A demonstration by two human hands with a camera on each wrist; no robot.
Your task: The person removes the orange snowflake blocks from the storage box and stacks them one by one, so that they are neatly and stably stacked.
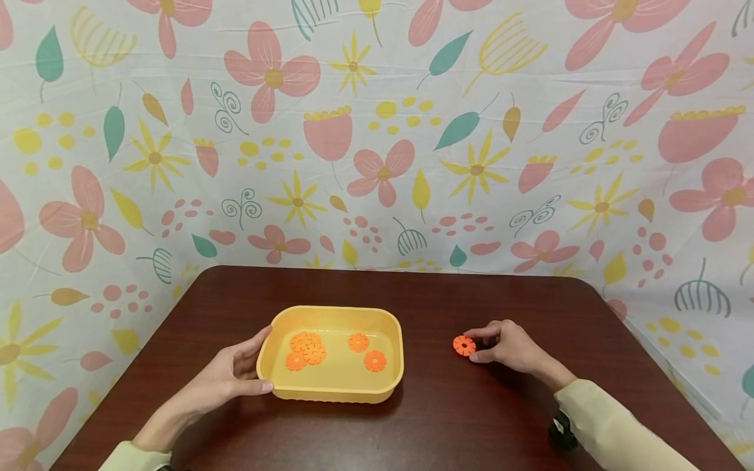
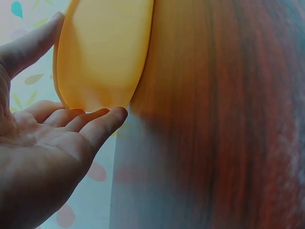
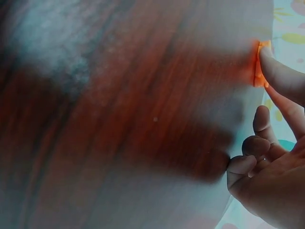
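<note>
Right hand (image 1: 515,348) pinching one orange disc (image 1: 457,345), left hand (image 1: 215,381) gripping the yellow tray (image 1: 330,396)

Right hand: thumb and forefinger pinch the notched orange disc, which has a hole at its centre. Remaining fingers curled toward the palm, holding nothing. Disc position: over the right half of the tabletop (image 1: 448,425), to the right of the tray and well apart from it. Whether it touches the wood or sits slightly raised, I cannot tell; the right wrist view shows it nearly edge-on.

Left hand: gripping the left end of the tray, thumb at the near corner, fingers at the far corner. Left wrist view agrees: thumb against one side, fingertips along the end wall. Tray upright on the tabletop, left of centre.

Tray contents: an overlapping cluster of orange discs (image 1: 315,355) toward the left, exact count uncertain owing to the overlap. Toward the right, two separate discs, one farther back (image 1: 354,342) and one nearer the front (image 1: 370,361), close together but not overlapping.

Surroundings: tabletop dark reddish-brown, glossy, rounded at its far corners. Behind it, a white cloth (image 1: 383,173) printed with flowers and leaves. Both sleeves (image 1: 618,425) pale; a black device (image 1: 562,430) at the right wrist.
</note>
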